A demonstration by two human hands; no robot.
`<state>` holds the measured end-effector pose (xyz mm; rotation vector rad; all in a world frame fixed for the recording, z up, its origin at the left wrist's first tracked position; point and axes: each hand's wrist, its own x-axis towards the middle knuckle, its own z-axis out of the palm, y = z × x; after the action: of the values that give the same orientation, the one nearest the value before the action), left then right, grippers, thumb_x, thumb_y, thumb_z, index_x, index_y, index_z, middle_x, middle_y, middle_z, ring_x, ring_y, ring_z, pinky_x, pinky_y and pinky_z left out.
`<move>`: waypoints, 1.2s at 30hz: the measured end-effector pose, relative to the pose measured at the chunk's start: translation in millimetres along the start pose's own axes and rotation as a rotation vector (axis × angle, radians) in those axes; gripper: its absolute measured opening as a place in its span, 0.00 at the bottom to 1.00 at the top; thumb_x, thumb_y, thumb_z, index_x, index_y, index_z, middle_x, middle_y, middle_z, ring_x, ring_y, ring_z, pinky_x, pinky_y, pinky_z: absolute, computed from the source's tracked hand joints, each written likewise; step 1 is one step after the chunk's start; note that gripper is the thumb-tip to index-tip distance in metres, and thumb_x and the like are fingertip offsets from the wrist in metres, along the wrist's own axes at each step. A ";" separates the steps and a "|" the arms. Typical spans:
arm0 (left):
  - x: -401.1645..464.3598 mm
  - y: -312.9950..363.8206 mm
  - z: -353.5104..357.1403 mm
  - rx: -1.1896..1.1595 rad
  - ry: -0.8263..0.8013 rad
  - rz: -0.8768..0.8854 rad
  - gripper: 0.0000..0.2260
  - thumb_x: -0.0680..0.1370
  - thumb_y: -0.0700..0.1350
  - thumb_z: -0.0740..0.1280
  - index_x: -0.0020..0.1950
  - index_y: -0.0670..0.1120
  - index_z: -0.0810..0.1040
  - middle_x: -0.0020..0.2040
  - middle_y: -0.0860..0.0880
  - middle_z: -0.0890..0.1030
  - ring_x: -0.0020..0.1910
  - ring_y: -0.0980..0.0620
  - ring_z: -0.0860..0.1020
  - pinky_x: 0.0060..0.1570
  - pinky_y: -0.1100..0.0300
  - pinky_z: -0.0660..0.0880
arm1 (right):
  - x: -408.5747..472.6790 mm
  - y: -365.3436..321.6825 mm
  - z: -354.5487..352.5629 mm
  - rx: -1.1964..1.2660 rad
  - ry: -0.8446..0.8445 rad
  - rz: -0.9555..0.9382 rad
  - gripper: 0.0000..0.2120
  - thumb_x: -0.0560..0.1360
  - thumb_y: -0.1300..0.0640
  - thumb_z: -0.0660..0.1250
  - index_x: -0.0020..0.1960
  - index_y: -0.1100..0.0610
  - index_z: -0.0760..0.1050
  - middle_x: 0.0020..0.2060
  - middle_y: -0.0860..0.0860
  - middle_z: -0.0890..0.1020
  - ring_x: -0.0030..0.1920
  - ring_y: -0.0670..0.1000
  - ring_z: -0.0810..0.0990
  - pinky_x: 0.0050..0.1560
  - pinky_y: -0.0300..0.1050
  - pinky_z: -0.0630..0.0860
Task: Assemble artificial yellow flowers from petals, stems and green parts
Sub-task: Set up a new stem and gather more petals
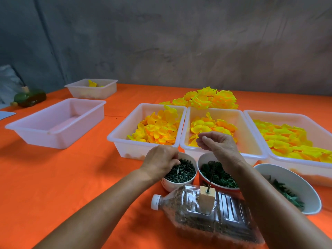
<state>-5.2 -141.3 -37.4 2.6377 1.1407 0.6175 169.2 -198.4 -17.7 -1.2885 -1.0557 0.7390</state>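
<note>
reaching into one of three bowls [181, 169] near the worktop's [71, 177] front edge, the left hand [159, 162] fingers curl on green stems; right hand [218, 142] pinches a yellow petal [199, 140] over the middle of three petal trays [248, 141].

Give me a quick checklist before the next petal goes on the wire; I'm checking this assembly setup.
1. Wire upright in the wooden block: ok.
2. Block steady on the bottle: cannot tell.
3. Right hand has a grip on a petal: cannot tell, its fingertips pinch above the middle tray, contents hidden.
4. Left hand at the cup of green pegs: ok, fingers in the cup.
5. Petal supply in the middle tray: ok.
6. Ring cup within reach: ok, beside the wire.
</note>
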 end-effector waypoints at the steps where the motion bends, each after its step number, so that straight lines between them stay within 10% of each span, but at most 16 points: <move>1: -0.6 -0.3 -1.9 -0.108 0.021 -0.032 0.05 0.74 0.43 0.70 0.46 0.43 0.82 0.44 0.45 0.82 0.47 0.47 0.78 0.47 0.54 0.72 | 0.0 0.2 0.0 -0.001 0.000 0.000 0.07 0.78 0.68 0.61 0.49 0.64 0.78 0.39 0.57 0.82 0.39 0.49 0.81 0.40 0.31 0.78; 6: -5.1 -3.5 -6.8 -0.636 0.054 -0.228 0.08 0.72 0.34 0.71 0.36 0.45 0.80 0.29 0.50 0.78 0.26 0.57 0.74 0.33 0.64 0.73 | -0.6 0.3 -0.5 -0.003 -0.004 0.004 0.07 0.78 0.68 0.61 0.52 0.67 0.78 0.40 0.57 0.81 0.39 0.49 0.80 0.40 0.31 0.78; 15: -8.6 -6.5 -12.5 -1.083 0.057 -0.367 0.08 0.72 0.32 0.70 0.39 0.44 0.80 0.30 0.51 0.81 0.25 0.59 0.76 0.30 0.66 0.72 | -1.1 0.6 0.4 0.003 -0.001 0.005 0.07 0.78 0.69 0.61 0.50 0.66 0.78 0.40 0.58 0.82 0.39 0.49 0.81 0.41 0.32 0.78; 36: -5.6 36.7 -40.6 -0.995 0.069 -0.193 0.08 0.72 0.30 0.69 0.43 0.43 0.79 0.29 0.51 0.80 0.24 0.59 0.73 0.28 0.68 0.69 | -25.3 -46.4 -0.7 -0.240 -0.342 -0.008 0.02 0.69 0.64 0.73 0.40 0.58 0.83 0.31 0.53 0.83 0.32 0.44 0.79 0.32 0.34 0.74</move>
<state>-3.2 -169.7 9.8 1.6531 0.7761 0.9268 154.9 -229.5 22.6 -1.3888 -1.4598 0.8664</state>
